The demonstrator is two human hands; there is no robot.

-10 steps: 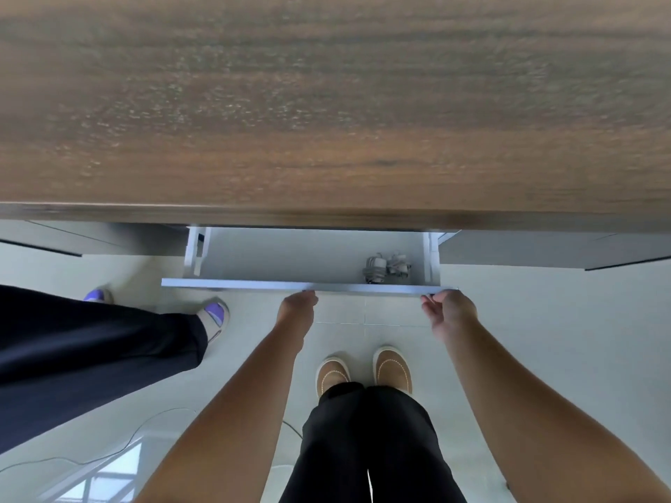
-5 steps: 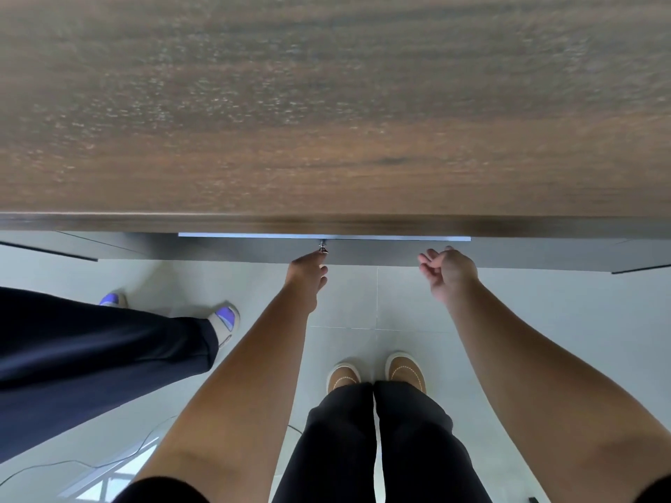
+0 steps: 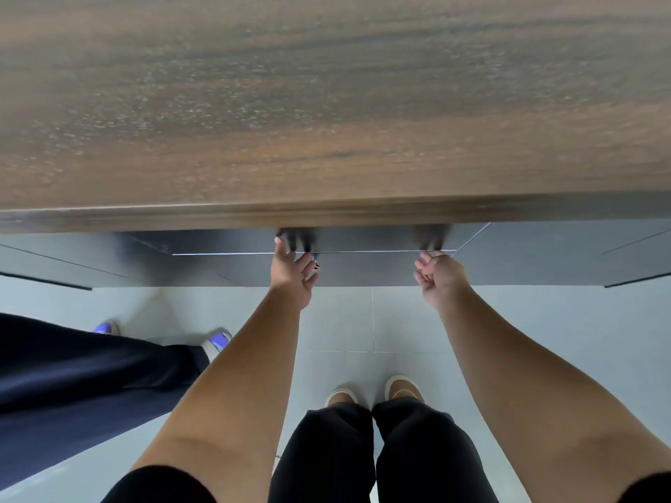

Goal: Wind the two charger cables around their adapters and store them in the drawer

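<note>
1. The drawer (image 3: pixel 363 268) under the wooden table (image 3: pixel 326 103) looks pushed in; the chargers cannot be seen and are presumably inside.
2. The left hand (image 3: pixel 294 268) is spread, fingertips at the drawer front's top edge, holding nothing.
3. The right hand (image 3: pixel 437 277) is loosely curled and empty, near the front's right end.
4. A good finish would be even pressure from both palms until the front sits flush.

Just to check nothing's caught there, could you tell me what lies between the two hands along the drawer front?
Nothing: in the head view the drawer front runs bare between the left hand and right hand.
</note>
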